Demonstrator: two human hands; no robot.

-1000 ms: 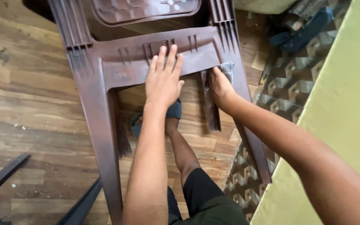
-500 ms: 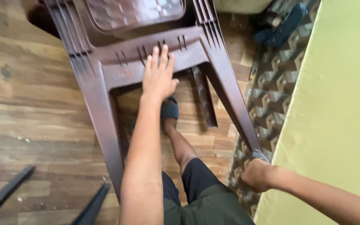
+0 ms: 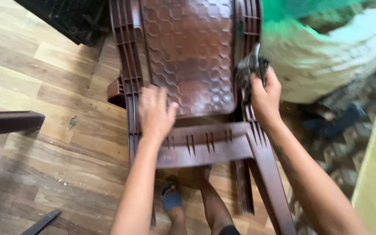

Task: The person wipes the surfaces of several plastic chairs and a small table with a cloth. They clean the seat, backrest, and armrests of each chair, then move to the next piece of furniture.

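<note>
Chair (image 3: pixel 188 65), brown moulded plastic, lies tipped over on the wood-look floor (image 3: pixel 35 78) with its honeycomb-patterned underside facing me. My left hand (image 3: pixel 155 111) lies flat on it, fingers spread, probably just steadying it. My right hand (image 3: pixel 264 98) has its fingers closed around a dark grey rag (image 3: pixel 250 72), pressed on the ribbed rail. Beyond those fingers sits a whitish, lumpy sack (image 3: pixel 331 56).

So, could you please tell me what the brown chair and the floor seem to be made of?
The chair looks like moulded plastic, slightly glossy: embossed honeycomb panel, thin ribs. The floor looks like wood-grain planks, possibly laminate; visible seams, matte and dusty.
</note>
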